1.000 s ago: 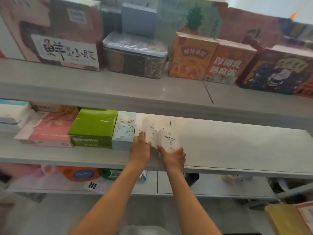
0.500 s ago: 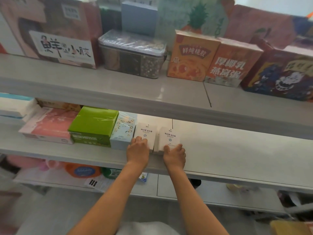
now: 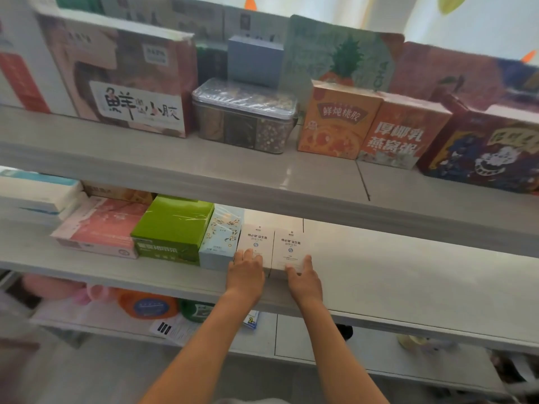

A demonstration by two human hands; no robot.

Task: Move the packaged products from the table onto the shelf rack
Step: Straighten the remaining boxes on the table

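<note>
Two small white boxes lie side by side on the middle shelf [image 3: 408, 275] of the grey rack. My left hand [image 3: 246, 272] rests with straight fingers on the near end of the left white box [image 3: 255, 236]. My right hand [image 3: 303, 279] presses the near end of the right white box [image 3: 290, 243] the same way. The left white box sits against a pale blue patterned box [image 3: 223, 237]. Both hands are at the shelf's front edge, and the boxes' near ends are covered by my fingers.
On the middle shelf, left of the white boxes, lie a green box [image 3: 175, 225], a pink box [image 3: 102, 225] and a white-blue pack [image 3: 38, 191]. The upper shelf [image 3: 175, 158] carries large cartons and a clear-lidded tub [image 3: 245, 118]. The lower shelf holds an orange bottle [image 3: 148, 306].
The two white boxes went from tilted in my hands to lying flat and squared up side by side. My hands slid back to their near ends.
</note>
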